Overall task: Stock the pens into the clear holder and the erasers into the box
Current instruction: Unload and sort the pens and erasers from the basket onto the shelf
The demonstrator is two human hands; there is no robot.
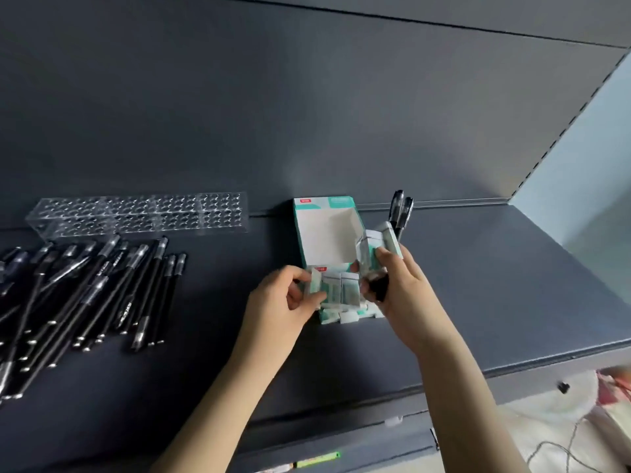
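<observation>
Surface (478, 285): dark grey, flat, runs across the whole frame; dark back panel (307, 97) rises behind it.
Clear holder (136, 215): upper left, lying along the back edge; long block w/ rows of round holes, no pens in it.
Pens (85, 295): loose black pile at left of frame, in front of the holder, mostly slanting up to the right, overlapping.
Box (324, 233): centre, white inside w/ teal trim & a small red tag, top open; inside looks white and bare as far as can be seen.
Erasers (341, 290): short row in teal/white sleeves just in front of the box, centre frame; more of them (341, 316) lie on the surface right below that row.
Left hand (283, 302): centre, left of the eraser row; fingers curled, thumb & fingertips pinching the eraser at the row's left end.
Right hand (399, 285): right of centre, at the box's front right corner; fingers wrapped round a small stack of erasers (375, 247) held above the box's edge.
Held pens (401, 209): two black pens also in the right hand's grip, caps sticking up behind the stack; dark ends show below the palm.
Lower right: pale fabric & a thin cable (560, 448), blurred.
Bottom edge: small green strip (319, 459) on the front lip; can't read it.
</observation>
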